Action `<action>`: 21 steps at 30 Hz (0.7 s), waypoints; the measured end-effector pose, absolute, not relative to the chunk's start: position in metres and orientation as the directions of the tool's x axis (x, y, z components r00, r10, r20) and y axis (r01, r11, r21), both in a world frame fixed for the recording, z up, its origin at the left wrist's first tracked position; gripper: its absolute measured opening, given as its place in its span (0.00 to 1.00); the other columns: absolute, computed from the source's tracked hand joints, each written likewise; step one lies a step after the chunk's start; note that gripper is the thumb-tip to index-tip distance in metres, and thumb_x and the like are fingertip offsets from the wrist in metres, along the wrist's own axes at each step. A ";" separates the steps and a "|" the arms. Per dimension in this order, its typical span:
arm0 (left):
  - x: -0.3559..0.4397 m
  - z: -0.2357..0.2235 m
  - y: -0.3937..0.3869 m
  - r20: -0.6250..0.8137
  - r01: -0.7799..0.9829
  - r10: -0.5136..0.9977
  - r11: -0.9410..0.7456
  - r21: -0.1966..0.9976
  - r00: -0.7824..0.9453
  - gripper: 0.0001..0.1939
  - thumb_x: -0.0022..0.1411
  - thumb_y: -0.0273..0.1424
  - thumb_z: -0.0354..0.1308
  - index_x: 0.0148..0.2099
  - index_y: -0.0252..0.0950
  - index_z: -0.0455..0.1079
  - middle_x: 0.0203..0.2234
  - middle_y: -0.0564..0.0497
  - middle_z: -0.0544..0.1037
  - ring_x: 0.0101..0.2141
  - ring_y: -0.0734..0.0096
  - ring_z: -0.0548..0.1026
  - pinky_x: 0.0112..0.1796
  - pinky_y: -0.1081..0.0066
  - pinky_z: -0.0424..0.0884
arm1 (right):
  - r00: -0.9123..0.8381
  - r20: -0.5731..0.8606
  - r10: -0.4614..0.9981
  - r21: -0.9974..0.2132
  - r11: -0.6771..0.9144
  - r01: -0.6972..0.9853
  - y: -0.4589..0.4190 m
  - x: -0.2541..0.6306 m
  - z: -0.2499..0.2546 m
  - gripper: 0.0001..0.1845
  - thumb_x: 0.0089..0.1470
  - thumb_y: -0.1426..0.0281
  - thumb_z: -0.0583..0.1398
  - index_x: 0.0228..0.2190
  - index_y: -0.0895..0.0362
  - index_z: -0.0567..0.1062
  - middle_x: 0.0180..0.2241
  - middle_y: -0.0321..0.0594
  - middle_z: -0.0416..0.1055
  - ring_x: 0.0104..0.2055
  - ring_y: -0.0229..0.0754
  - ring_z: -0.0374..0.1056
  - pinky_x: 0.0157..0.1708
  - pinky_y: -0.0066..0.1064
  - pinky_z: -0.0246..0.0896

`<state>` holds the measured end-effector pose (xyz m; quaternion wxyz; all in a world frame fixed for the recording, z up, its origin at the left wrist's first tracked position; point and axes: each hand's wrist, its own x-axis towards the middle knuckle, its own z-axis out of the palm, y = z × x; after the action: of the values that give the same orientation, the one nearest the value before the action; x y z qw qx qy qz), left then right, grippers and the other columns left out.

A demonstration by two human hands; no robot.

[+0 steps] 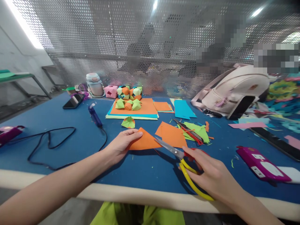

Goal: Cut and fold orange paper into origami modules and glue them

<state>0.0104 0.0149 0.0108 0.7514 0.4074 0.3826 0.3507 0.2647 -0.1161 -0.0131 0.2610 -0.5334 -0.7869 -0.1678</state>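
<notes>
Between thumb and fingers, my left hand [122,143] pinches a piece of orange paper [144,140] with a triangular outline, just above the blue table. My right hand [208,170] grips scissors [175,152] with red and yellow handles. The scissor tips meet the right corner of the orange paper. Behind the blades lie flat orange sheets [173,134]. Beside them a red-handled cutter [192,132] rests on green paper scraps [201,131]. A small folded green paper piece [128,122] sits just beyond my left hand.
Folded paper balls [128,92] stand behind stacked sheets [133,117]. A blue glue gun [94,115] trails its cord on the left. Blue paper [184,108] lies further back. A backpack [234,87], a phone [241,106] and a purple power strip [262,164] are on the right.
</notes>
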 end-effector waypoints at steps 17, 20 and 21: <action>0.012 0.011 0.012 -0.309 -0.179 0.825 0.434 0.883 0.472 0.13 0.45 0.33 0.69 0.32 0.32 0.75 0.29 0.48 0.79 0.28 0.74 0.75 0.32 0.75 0.67 | -0.299 0.574 0.762 -0.063 0.405 0.912 -0.115 0.260 -0.016 0.19 0.58 0.66 0.54 0.49 0.61 0.67 0.39 0.50 0.75 0.38 0.46 0.74 0.31 0.32 0.72; 0.012 0.010 0.013 -0.308 -0.183 0.824 0.435 0.881 0.476 0.12 0.45 0.32 0.69 0.33 0.32 0.75 0.29 0.48 0.80 0.28 0.73 0.75 0.33 0.75 0.67 | -0.287 0.582 0.761 -0.061 0.393 0.918 -0.114 0.257 -0.015 0.19 0.58 0.66 0.54 0.49 0.61 0.67 0.37 0.49 0.74 0.36 0.45 0.74 0.29 0.31 0.71; 0.012 0.010 0.013 -0.306 -0.187 0.825 0.434 0.881 0.475 0.12 0.45 0.32 0.69 0.33 0.32 0.75 0.29 0.49 0.80 0.28 0.73 0.75 0.33 0.75 0.67 | -0.281 0.586 0.760 -0.060 0.387 0.920 -0.113 0.257 -0.015 0.19 0.57 0.66 0.54 0.48 0.61 0.67 0.37 0.49 0.74 0.35 0.44 0.74 0.28 0.31 0.71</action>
<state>0.0117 0.0126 0.0099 0.7532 0.4125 0.3870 0.3359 0.2566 -0.1135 -0.0149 0.2728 -0.5340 -0.7867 -0.1470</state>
